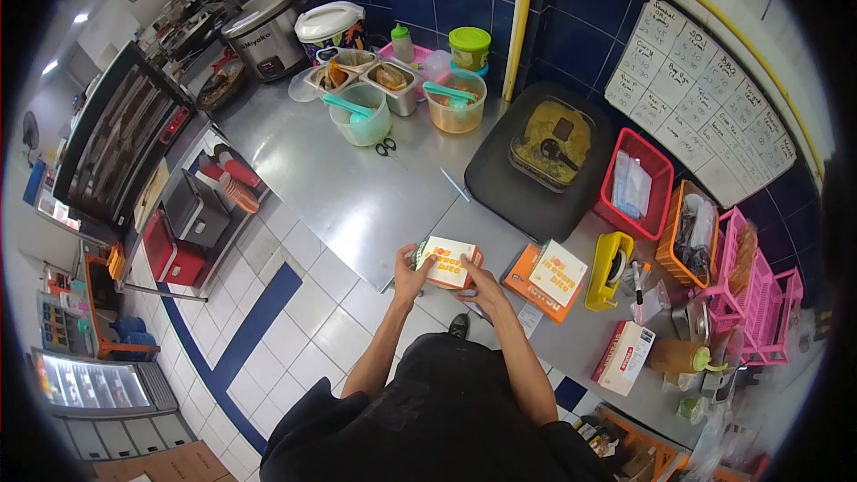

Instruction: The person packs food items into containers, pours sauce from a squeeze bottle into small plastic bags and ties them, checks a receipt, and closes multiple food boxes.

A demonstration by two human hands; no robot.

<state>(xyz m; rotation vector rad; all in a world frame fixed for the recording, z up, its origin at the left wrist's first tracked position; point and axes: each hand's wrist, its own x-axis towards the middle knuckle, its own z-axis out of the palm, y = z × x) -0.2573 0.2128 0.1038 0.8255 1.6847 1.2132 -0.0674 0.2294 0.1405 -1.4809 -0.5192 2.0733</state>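
Between my two hands is a small white food box (pixel 449 261) with orange and yellow lettering and an orange side, held just off the counter's front edge. My left hand (pixel 412 273) grips its left side, thumb on the top. On the right side, my right hand (pixel 483 288) closes round the box with its thumb near the upper corner. A similar white box (pixel 560 270) rests to the right on a flat orange box (pixel 525 280). A paper slip (pixel 528 319) lies beside the orange box, near my right forearm.
The steel counter (pixel 357 187) carries scissors (pixel 386 148), a pen (pixel 455 184) and tubs with turquoise tongs (pixel 357 112). A glass dish (pixel 551 145) stands on a black tray (pixel 486 147). Right are a red basket (pixel 636 183), yellow tape dispenser (pixel 610 270) and sauce bottle (pixel 678 356).
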